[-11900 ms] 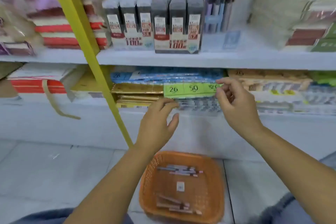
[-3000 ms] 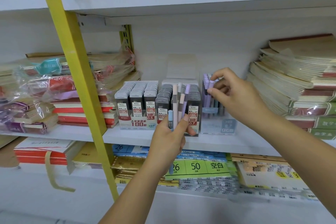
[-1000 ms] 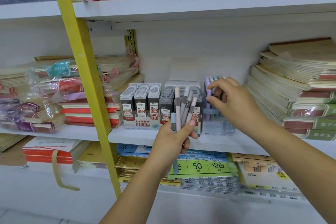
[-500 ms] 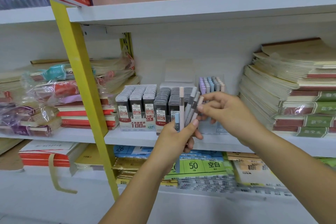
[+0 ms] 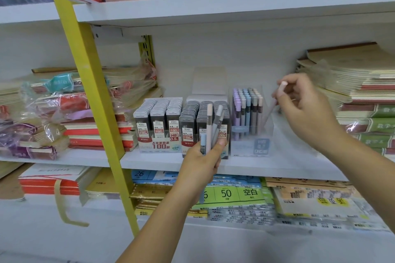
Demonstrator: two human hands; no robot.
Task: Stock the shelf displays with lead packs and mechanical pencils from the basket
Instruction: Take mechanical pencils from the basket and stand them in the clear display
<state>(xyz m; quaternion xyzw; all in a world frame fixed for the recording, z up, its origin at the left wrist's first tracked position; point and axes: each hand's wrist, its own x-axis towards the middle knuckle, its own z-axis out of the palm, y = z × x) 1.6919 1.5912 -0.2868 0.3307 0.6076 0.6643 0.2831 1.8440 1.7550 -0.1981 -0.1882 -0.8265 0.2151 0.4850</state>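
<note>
Head view: my right grip (image 5: pixel 307 109) pinches a pink pencil (image 5: pixel 271 106) near its cap, slanting against the clear display box (image 5: pixel 250 145), while my left grip (image 5: pixel 203 162) clasps spare pencils (image 5: pixel 210 126).

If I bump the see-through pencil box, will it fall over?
Probably not easily: the clear pencil box looks tall but is nearly full of upright mechanical pencils, weighing it down. It might slide, since the white shelf looks smooth.
</note>
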